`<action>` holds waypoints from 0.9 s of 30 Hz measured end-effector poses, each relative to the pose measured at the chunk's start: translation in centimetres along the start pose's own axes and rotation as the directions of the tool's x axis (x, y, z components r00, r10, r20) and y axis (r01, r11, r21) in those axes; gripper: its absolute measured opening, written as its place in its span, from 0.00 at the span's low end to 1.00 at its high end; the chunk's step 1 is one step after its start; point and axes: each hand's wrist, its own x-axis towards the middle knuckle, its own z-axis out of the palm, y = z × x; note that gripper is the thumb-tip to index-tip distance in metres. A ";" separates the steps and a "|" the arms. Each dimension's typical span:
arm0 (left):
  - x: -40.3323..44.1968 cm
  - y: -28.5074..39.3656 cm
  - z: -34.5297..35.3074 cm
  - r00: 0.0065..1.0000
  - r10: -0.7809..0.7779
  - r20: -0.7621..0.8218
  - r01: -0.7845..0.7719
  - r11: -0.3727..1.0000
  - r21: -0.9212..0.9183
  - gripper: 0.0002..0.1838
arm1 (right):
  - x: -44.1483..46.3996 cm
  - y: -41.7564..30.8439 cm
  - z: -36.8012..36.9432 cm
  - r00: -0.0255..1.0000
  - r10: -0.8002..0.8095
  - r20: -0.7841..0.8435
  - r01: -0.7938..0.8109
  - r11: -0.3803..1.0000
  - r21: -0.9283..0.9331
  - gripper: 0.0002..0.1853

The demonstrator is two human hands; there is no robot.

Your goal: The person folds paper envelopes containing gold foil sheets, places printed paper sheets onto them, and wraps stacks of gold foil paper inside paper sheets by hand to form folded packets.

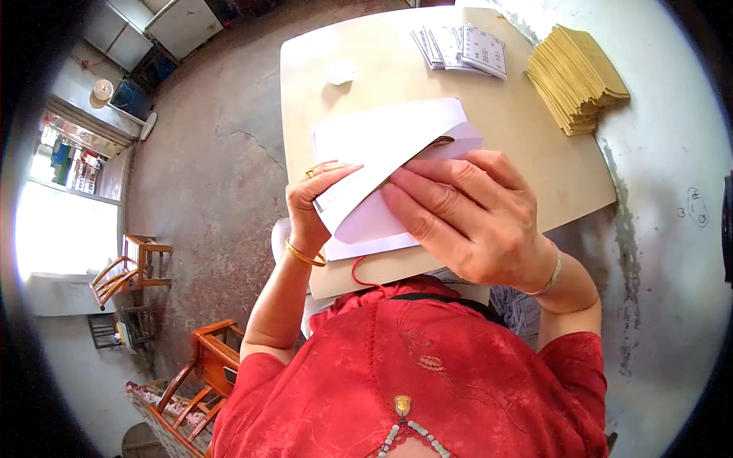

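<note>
A large white sheet of paper lies over the near part of the table, with one side folded over diagonally into a loose flap. My left hand, with a ring and a bangle, grips the flap's left end, where some print shows. My right hand has its fingers pressed together at the flap's edge, the tips partly tucked against the paper; its thumb is hidden. A thin dark brown edge shows inside the fold, beyond the right fingertips. What it belongs to is covered by the paper.
The pale tabletop meets a wall on the right. A stack of yellow-brown paper sits at its right edge. Printed folded papers lie at the far side, and a small crumpled white paper at the far left. Wooden chairs stand left.
</note>
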 end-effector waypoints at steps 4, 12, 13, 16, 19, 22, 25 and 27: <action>-0.1 0.6 0.3 0.996 -0.089 -0.019 0.087 0.993 -0.085 0.14 | -0.4 0.3 0.1 0.998 -0.038 0.041 0.039 0.999 -0.029 0.17; -0.7 0.2 0.5 0.989 -0.144 -0.040 0.137 0.979 -0.153 0.14 | -0.6 0.7 0.4 0.996 -0.068 0.051 0.069 0.997 -0.028 0.22; -0.7 0.1 0.5 0.988 -0.149 -0.046 0.140 0.978 -0.156 0.14 | -0.7 0.8 0.6 0.995 -0.084 0.046 0.086 0.996 -0.034 0.22; -0.9 0.2 0.5 0.985 -0.169 -0.040 0.161 0.973 -0.165 0.13 | -0.4 0.2 0.6 0.999 -0.020 0.032 0.019 1.000 0.015 0.17; -1.2 -0.1 0.6 0.981 -0.189 -0.032 0.179 0.962 -0.208 0.13 | -0.5 0.7 0.6 0.994 -0.067 0.091 0.066 0.998 0.021 0.25; -1.2 -0.1 0.6 0.975 -0.220 -0.021 0.211 0.957 -0.197 0.14 | -0.3 0.6 0.7 0.993 -0.032 0.113 0.021 0.995 0.097 0.24; -0.9 0.8 0.5 0.970 -0.243 0.010 0.241 0.956 -0.168 0.14 | -0.2 0.6 1.0 0.983 -0.018 0.185 -0.006 0.992 0.127 0.20; -1.1 0.3 0.5 0.974 -0.228 0.007 0.227 0.963 -0.144 0.13 | -0.2 0.8 1.6 0.990 -0.001 0.143 -0.022 0.987 0.161 0.11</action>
